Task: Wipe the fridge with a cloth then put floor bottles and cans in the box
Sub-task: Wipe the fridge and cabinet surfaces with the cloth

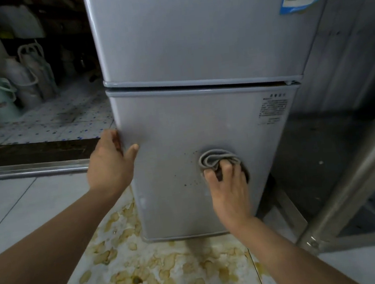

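Wiping is under way in the head view: the right hand (230,190) presses a bunched grey cloth (216,159), fingers curled round it, against the lower door of the silver fridge (203,121), beside dark specks (189,179) that look unwiped. The left hand (110,161) grips the door's left edge, thumb on its front. No box, cans or loose bottles show, so that second step seems wholly left.
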